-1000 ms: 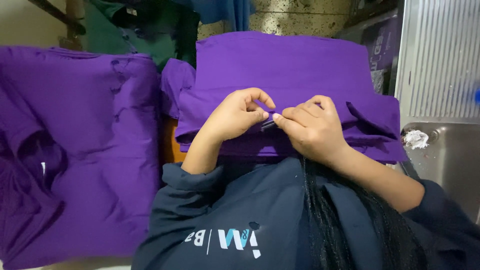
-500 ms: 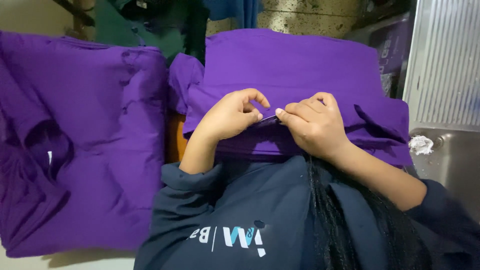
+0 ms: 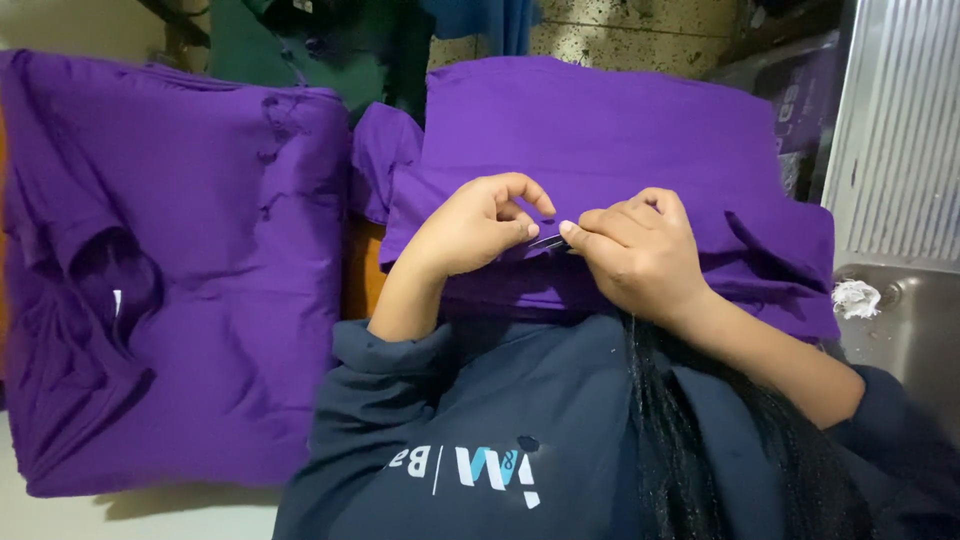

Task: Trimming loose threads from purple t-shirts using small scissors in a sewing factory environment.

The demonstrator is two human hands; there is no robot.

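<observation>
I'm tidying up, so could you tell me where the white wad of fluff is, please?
In the head view, the white wad of fluff lies at the right on the steel sink surface, just past the right edge of the purple garment.

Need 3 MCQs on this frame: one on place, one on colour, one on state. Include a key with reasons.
1. Where does the spread-out purple shirt lie, seen in the picture?
A. Left of the folded purple garment
B. Right of it
C. On top of it

2. What colour is the sleeve on the person's arm?
A. Red
B. Dark navy
C. White

3. What are the hands doing?
A. Resting flat, apart
B. Meeting on a small dark item
C. Raised off the cloth

Key:
1 A, it fills the left of the view.
2 B, the cuff is dark navy.
3 B, left hand and right hand pinch fingertips together at the item over the folded garment.
</observation>
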